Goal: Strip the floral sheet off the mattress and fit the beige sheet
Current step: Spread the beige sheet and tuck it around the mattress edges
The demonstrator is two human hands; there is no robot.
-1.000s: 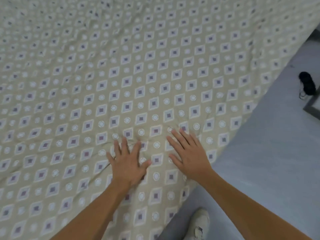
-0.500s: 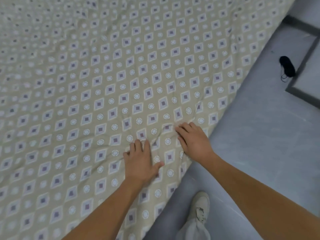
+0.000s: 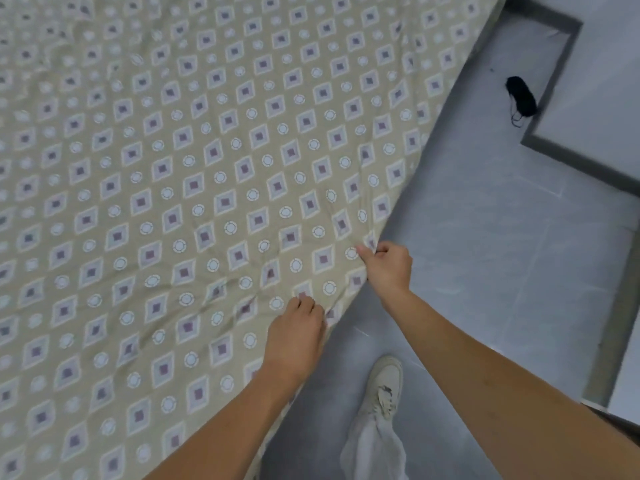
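Observation:
A beige sheet (image 3: 194,188) printed with diamonds and circles covers the mattress and fills the left and centre of the view. Its edge runs diagonally from the top right down to the bottom centre. My right hand (image 3: 389,266) pinches the sheet's edge between thumb and curled fingers, and the fabric puckers there. My left hand (image 3: 298,336) sits just below it at the same edge, fingers curled into the cloth. No floral sheet is in view.
Grey tiled floor (image 3: 485,271) lies to the right of the bed. My foot in a pale shoe (image 3: 384,386) stands close to the edge. A small black object (image 3: 521,98) lies on the floor by a dark-framed threshold (image 3: 550,81).
Both hands lay flat on the sheet a second ago. They have slid to the bed's edge and curled, and now grip the fabric there. The view has shifted toward the floor.

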